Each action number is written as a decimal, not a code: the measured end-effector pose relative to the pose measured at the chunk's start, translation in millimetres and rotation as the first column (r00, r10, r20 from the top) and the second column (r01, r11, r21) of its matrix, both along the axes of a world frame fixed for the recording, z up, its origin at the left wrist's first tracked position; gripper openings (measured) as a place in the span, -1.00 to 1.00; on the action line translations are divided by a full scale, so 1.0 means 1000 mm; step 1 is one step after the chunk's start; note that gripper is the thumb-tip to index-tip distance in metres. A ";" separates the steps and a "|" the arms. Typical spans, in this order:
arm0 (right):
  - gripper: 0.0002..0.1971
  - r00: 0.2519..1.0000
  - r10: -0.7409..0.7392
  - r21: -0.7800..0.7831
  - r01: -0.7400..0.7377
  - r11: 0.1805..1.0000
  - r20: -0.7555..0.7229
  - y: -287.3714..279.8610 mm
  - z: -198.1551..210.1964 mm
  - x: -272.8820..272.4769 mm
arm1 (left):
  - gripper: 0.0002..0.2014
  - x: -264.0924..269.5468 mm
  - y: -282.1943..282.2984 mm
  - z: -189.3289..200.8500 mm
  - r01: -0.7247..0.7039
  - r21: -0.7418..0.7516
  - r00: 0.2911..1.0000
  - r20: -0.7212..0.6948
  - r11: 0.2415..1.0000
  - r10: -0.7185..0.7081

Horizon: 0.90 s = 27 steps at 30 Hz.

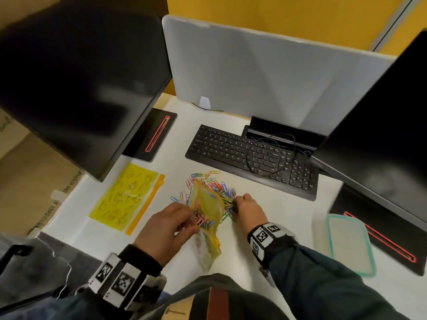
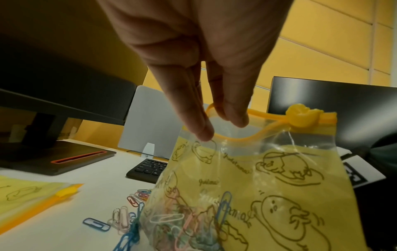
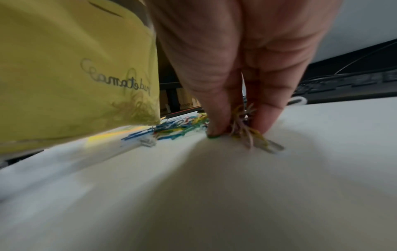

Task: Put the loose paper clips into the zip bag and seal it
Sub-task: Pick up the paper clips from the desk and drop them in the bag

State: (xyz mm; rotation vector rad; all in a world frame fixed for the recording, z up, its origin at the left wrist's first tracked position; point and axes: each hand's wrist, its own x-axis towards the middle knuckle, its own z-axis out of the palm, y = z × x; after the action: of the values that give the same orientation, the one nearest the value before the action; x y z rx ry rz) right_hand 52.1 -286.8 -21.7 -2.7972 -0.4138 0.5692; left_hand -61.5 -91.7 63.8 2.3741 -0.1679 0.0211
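Note:
A small yellow zip bag [image 1: 208, 211] with cartoon prints hangs upright over the white desk, several coloured paper clips lying in its bottom [image 2: 189, 225]. My left hand [image 1: 168, 229] pinches its open orange rim [image 2: 227, 137] between thumb and fingers. The orange slider [image 2: 300, 117] sits at the rim's right end. A pile of loose coloured paper clips [image 1: 208, 181] lies behind and beside the bag. My right hand [image 1: 248, 207] is down on the desk at the pile's right edge, its fingertips [image 3: 217, 129] pinching a bunch of clips [image 3: 247, 129].
A second, larger yellow zip bag [image 1: 126, 197] lies flat to the left. A black keyboard [image 1: 249, 158] with a cable sits behind the pile. Two monitors flank the desk. A teal-rimmed lid [image 1: 349, 241] lies at the right, by a monitor base [image 1: 379, 232].

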 end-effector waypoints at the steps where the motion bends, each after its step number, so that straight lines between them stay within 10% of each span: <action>1: -0.73 1.000 -0.010 0.011 0.010 1.000 0.011 -0.003 -0.001 0.001 | -0.83 0.001 -0.001 0.000 0.004 -0.001 1.000 0.009 1.000 -0.004; 8: -0.88 0.964 -0.266 0.245 0.260 0.934 -0.007 -0.035 0.010 -0.007 | -0.86 0.006 -0.007 0.003 0.003 0.017 0.998 0.063 1.000 -0.004; 18: -0.78 0.849 -0.395 0.764 0.503 0.405 -0.350 -0.058 0.113 -0.029 | -0.73 0.018 -0.033 0.009 0.031 0.120 0.998 0.049 0.992 -0.037; 24: -0.82 0.978 -0.195 0.522 0.206 0.828 -0.076 -0.029 0.150 -0.027 | -0.79 0.029 -0.048 0.021 0.098 0.167 0.989 0.094 0.981 -0.115; 27: -0.67 0.972 -0.201 0.570 0.233 0.788 -0.120 -0.022 0.147 -0.025 | -0.77 0.030 -0.051 0.023 0.109 0.167 0.985 0.112 0.980 -0.128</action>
State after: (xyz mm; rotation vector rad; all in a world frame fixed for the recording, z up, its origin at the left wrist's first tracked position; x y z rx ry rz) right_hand 27.1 -309.0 124.9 -2.1872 -0.1992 0.3786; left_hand -31.1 -143.0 86.9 2.5197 -0.3831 0.0994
